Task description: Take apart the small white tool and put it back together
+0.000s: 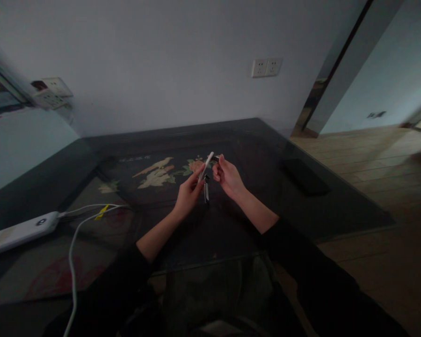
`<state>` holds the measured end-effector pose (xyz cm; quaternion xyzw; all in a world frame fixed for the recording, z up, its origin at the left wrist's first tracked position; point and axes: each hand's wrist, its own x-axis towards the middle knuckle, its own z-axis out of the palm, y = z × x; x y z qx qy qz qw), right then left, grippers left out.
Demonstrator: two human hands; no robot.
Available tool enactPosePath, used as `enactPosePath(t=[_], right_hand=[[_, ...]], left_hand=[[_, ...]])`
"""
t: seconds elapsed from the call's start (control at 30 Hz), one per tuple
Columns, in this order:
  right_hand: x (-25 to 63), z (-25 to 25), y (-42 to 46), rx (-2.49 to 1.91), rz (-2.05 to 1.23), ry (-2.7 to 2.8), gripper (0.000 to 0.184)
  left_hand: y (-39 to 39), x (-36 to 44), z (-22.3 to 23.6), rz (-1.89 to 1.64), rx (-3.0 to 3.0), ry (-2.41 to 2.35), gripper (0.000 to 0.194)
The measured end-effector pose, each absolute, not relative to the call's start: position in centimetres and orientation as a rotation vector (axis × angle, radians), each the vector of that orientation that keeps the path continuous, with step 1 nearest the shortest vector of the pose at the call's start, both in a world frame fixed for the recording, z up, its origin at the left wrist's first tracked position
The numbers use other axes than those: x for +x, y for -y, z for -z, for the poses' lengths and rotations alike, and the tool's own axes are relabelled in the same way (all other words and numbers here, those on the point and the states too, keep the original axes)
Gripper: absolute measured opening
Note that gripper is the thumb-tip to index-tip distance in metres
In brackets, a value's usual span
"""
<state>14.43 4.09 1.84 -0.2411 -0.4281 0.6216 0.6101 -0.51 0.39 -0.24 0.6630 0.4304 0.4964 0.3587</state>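
My left hand (190,191) is closed around a slim white object (209,159), which points up and to the right; its kind is too small to make out. Below it, by the fingers of that hand, hangs a small dark and silvery piece (206,191). My right hand (228,177) is pinched on a small dark piece (215,158) close to the white object's upper end. Whether the two pieces touch cannot be made out. Both hands are above the dark glass-topped table (238,234).
A white power bank (24,231) lies at the left with a white cable (72,262) and a yellow tag (101,212). On the right lies a flat black object (306,177). Wall sockets (266,67) are behind the table. Its top bears bird and flower pictures.
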Motion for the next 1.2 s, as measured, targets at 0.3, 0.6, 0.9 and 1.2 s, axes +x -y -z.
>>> enactPosePath(t=[0.3, 0.6, 0.9, 1.2], right_hand=[[14.58, -1.74, -4.14, -0.577, -1.400, 1.017, 0.047], [14.72, -1.60, -4.19, -0.577, -1.401, 0.993, 0.045], [14.73, -1.94, -3.88, -0.548, -1.392, 1.018, 0.048], [14.92, -1.91, -3.97, -0.517, -1.392, 1.088, 0.047]], left_hand=[[-0.08, -0.35, 0.39, -1.261, 1.752, -1.044, 0.055], [0.26, -0.20, 0.56, -1.194, 1.762, -0.990, 0.056], [0.39, 0.10, 0.24, -1.245, 1.757, -1.007, 0.054], [-0.03, -0.26, -0.09, -1.298, 1.707, -1.081, 0.053]])
